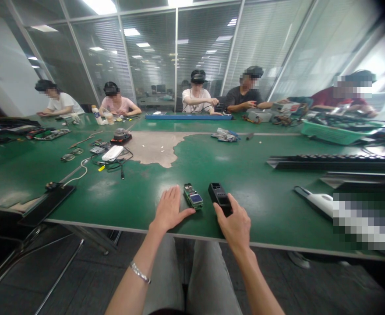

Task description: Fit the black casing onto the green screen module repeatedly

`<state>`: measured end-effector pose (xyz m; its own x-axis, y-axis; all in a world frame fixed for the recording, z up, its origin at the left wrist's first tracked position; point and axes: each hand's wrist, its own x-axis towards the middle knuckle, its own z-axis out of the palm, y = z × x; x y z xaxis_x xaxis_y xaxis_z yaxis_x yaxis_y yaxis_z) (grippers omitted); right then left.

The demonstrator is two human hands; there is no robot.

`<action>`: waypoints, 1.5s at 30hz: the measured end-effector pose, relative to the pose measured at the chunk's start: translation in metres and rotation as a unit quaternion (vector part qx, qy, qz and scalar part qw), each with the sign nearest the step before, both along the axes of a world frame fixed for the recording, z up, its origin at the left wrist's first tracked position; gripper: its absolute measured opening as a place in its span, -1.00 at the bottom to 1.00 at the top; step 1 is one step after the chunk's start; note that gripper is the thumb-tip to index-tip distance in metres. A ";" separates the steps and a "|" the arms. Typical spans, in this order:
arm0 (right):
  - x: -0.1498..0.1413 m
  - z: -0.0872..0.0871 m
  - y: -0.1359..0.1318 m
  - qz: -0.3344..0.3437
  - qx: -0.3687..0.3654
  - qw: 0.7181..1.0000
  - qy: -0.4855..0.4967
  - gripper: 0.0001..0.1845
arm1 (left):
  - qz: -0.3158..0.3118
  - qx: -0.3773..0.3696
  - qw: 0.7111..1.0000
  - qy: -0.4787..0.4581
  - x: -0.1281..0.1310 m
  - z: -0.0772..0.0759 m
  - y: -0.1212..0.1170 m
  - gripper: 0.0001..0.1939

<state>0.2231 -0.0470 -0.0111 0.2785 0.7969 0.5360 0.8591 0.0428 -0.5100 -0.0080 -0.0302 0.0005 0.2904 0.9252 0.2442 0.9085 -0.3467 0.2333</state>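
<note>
My left hand (170, 208) lies flat on the green tabletop, fingers stretched forward. Its thumb reaches toward the near end of a green circuit board (192, 197) that carries a small blue-grey screen; whether thumb and board touch I cannot tell. To the right of the board, my right hand (234, 218) grips a black plastic casing (219, 194) by its near end, thumb on one side and fingers on the other. Cut-outs show in the casing's upper face. The casing's near end is partly covered by my hand.
A white box with black cables (112, 153) lies left of centre, near eyeglasses (72, 154). Gloves (225, 134) rest farther back. Long dark metal strips (337, 162) and a green basket (330, 133) occupy the right. Several people sit along the far side. The table's near edge (192, 236) runs below my wrists.
</note>
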 end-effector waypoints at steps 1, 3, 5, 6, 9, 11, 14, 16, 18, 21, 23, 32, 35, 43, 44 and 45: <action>0.000 -0.001 0.000 0.005 0.001 1.000 -0.003 -0.29 | -0.001 -0.001 1.000 0.001 0.000 0.000 0.000 0.03; 0.000 -0.002 0.002 0.011 0.002 1.000 -0.009 -0.30 | 0.000 -0.001 1.000 0.002 0.000 0.000 0.000 0.00; -0.001 -0.003 0.003 0.012 -0.001 1.000 -0.019 -0.29 | 0.002 0.000 1.000 0.001 0.000 0.000 0.000 -0.03; -0.001 -0.002 0.004 0.012 -0.006 1.000 -0.024 -0.28 | 0.002 0.000 1.000 0.002 0.000 -0.001 0.000 -0.04; -0.003 0.002 0.006 0.021 -0.016 0.999 -0.037 -0.22 | 0.003 0.001 1.000 0.005 0.000 -0.001 0.001 -0.06; -0.004 0.006 0.007 0.025 -0.018 0.999 -0.041 -0.17 | 0.005 0.001 1.000 0.010 0.000 -0.001 0.001 -0.06; -0.006 0.008 0.006 0.021 -0.021 0.999 -0.040 -0.15 | 0.007 0.003 1.000 0.019 0.001 -0.002 0.002 -0.09; -0.006 0.006 0.005 0.020 -0.015 0.999 -0.040 -0.17 | 0.007 0.005 1.000 0.022 0.001 -0.002 0.002 -0.11; -0.006 0.002 0.004 0.025 -0.003 0.999 -0.041 -0.20 | 0.006 0.007 1.000 0.023 0.001 -0.003 0.003 -0.12; -0.005 -0.003 0.003 0.028 0.009 0.999 -0.036 -0.25 | 0.006 0.009 1.000 0.019 0.001 -0.003 0.003 -0.12; -0.004 -0.004 0.003 0.031 0.005 0.999 -0.035 -0.30 | 0.005 0.010 1.000 0.014 0.000 -0.004 0.002 -0.12; -0.026 0.031 0.007 0.031 0.029 0.999 0.028 -0.40 | -0.002 0.007 1.000 0.008 -0.002 -0.004 0.001 0.00; -0.047 0.044 0.009 0.076 0.051 0.995 0.031 -0.43 | -0.001 -0.001 1.000 0.007 -0.002 -0.003 0.001 0.03; -0.084 0.048 0.010 0.101 0.016 0.995 0.004 -0.51 | -0.002 -0.012 1.000 0.001 -0.003 0.001 0.000 0.03; -0.086 0.048 0.010 0.100 0.014 0.995 -0.001 -0.51 | -0.004 -0.014 1.000 -0.002 -0.003 0.001 0.000 0.03; -0.088 0.048 0.010 0.099 0.012 0.995 -0.008 -0.51 | -0.004 -0.015 1.000 -0.006 -0.003 0.001 0.000 0.03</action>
